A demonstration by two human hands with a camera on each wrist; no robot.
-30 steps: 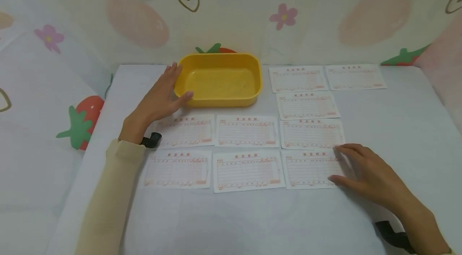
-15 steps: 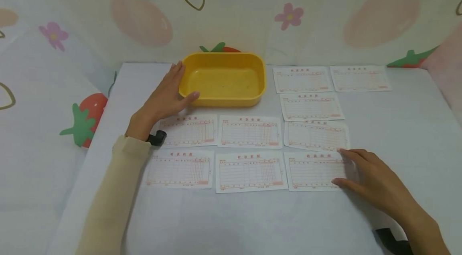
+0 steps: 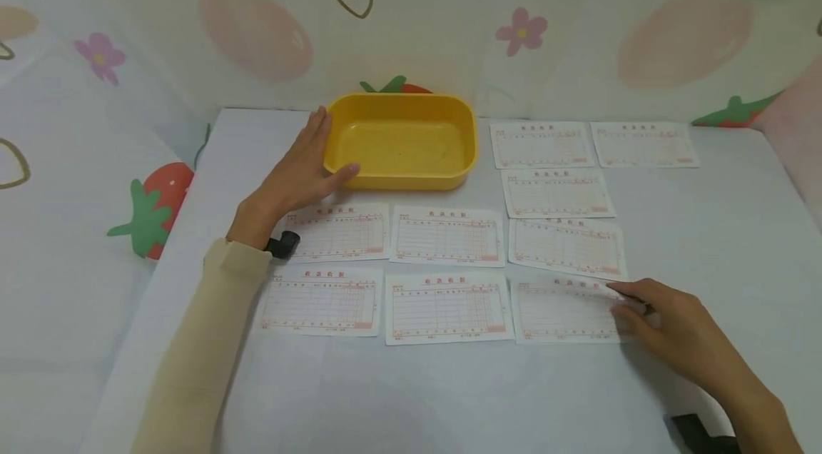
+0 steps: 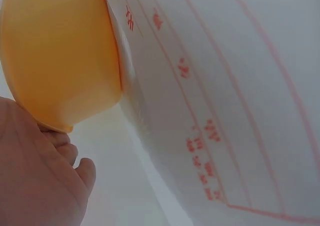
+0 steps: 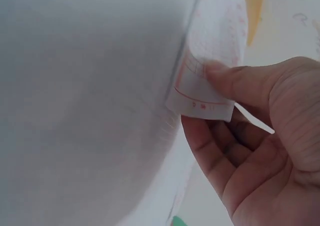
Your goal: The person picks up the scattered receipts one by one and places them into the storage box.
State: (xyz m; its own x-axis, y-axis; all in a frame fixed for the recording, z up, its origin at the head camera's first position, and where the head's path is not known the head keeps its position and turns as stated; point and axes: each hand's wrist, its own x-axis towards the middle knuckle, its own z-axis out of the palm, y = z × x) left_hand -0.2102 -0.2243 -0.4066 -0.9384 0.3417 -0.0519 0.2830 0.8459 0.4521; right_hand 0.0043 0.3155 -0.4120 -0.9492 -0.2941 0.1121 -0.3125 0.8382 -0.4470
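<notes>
At the back of the white table my left hand [image 3: 292, 179] rests against the left end of a yellow plastic basin [image 3: 399, 183], fingers extended along its side and thumb at the front rim. The left wrist view shows the fingertips at the edge of the same basin [image 4: 65, 50]. My right hand [image 3: 683, 333] pinches the right edge of the front-right receipt slip [image 3: 565, 315], thumb on its printed face and fingers behind. In the right wrist view that slip [image 5: 202, 98] bends up between thumb and fingers; its left part lies low on the table.
Several more printed receipt slips lie flat: front middle [image 3: 449, 311], front left [image 3: 321, 304], a row behind them, and a few right of the basin. A patterned cloth [image 3: 443, 26] with fruit and flowers hangs behind the table [image 3: 385, 397].
The right fingers have closed on the front-right slip and lifted its right edge. The slip behind it sits slightly tilted now. My left hand keeps its place at the basin; the view shifts slightly.
</notes>
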